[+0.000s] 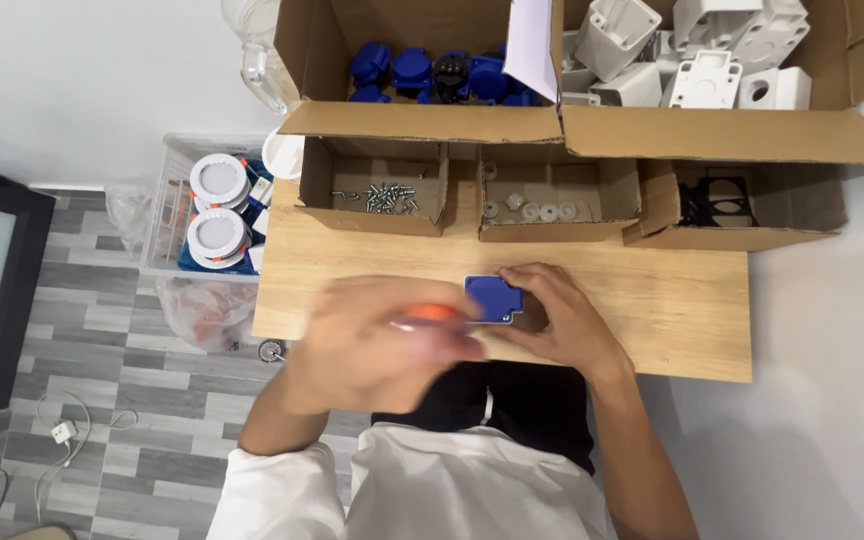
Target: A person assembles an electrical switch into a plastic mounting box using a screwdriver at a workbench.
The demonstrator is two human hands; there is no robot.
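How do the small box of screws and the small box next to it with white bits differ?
The screw box sits leftmost and holds a heap of thin grey metal screws; the middle box holds a few round white pieces, spread apart. The screws are piled together, the white pieces lie singly. Both are open brown cardboard trays on the wooden board.

My left hand [372,345] is smeared by blur, hiding most of the orange-handled tool [430,313] it grips.

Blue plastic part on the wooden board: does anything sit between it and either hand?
No. The right hand already touches the blue part, and the blurred left hand, holding an orange-handled tool, is right beside it with nothing visible between.
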